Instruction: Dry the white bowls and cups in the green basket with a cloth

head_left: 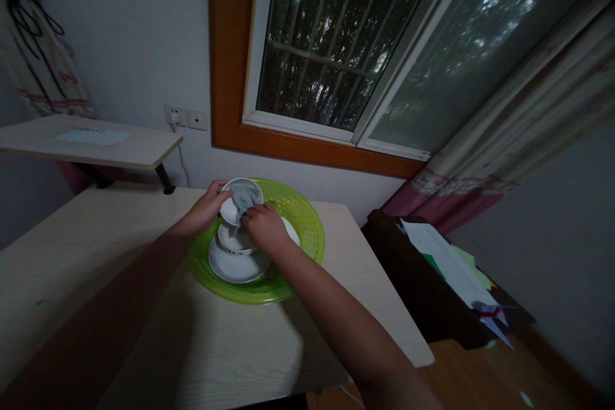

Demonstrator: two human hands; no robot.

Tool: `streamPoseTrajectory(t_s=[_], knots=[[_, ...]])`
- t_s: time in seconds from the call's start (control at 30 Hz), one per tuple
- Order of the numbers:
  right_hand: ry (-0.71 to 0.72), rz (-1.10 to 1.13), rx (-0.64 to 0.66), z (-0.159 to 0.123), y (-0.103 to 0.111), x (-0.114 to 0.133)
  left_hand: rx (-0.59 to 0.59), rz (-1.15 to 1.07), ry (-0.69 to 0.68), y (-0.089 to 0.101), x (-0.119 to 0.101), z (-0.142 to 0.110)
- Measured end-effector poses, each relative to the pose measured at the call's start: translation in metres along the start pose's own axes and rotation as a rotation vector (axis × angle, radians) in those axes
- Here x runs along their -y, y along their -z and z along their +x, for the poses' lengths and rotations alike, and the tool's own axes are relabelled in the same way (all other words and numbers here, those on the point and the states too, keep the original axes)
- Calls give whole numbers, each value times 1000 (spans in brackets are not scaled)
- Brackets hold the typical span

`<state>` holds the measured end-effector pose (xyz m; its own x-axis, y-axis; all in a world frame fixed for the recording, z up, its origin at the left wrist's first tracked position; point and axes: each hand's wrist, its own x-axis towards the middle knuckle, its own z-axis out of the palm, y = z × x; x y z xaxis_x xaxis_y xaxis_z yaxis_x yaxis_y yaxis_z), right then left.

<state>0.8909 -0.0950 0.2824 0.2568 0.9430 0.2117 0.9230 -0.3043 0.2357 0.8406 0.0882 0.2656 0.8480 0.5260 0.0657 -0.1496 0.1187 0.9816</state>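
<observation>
My left hand (209,206) grips the rim of a white bowl (229,210), tilted with its inside toward me. A grey-blue cloth (244,197) lies bunched inside that bowl, and my right hand (265,227) is closed on it. Beneath, a second white bowl (234,241) with a patterned rim stands on a white plate (235,267). Part of another white dish (291,230) shows behind my right wrist. All of these are in or over a wide green plastic basin (310,230). My right fingertips are partly hidden by the cloth.
The basin stands on a pale wooden table (230,346). A raised shelf (96,141) with a sheet of paper is at the left. Behind are a wall socket (175,115) and a barred window (331,45). Papers (446,259) lie on a dark cabinet (408,282) at the right.
</observation>
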Motion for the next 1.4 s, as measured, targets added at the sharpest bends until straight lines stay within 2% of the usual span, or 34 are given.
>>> streamPoseTrajectory(t_s=[0.2, 0.37, 0.5, 0.63, 0.83, 1.03, 1.17, 1.4], knots=[[81, 81, -30, 1, -8, 2, -4, 29, -13, 0, -1, -1], [143, 266, -79, 1, -16, 4, -12, 42, -25, 4, 6, 5], [154, 321, -92, -1, -20, 6, 11, 65, -54, 8, 13, 8], [114, 262, -65, 1, -17, 5, -7, 56, -62, 7, 14, 9], [48, 87, -11, 4, -6, -1, -37, 13, 3, -1, -1, 0], [-32, -15, -47, 2, -2, -1, -19, -43, 57, -2, -7, -6], [11, -27, -39, 3, -3, -2, 45, -76, 41, -1, -4, -4], [83, 52, -25, 7, -6, 4, 45, -76, 8, -3, 0, -3]])
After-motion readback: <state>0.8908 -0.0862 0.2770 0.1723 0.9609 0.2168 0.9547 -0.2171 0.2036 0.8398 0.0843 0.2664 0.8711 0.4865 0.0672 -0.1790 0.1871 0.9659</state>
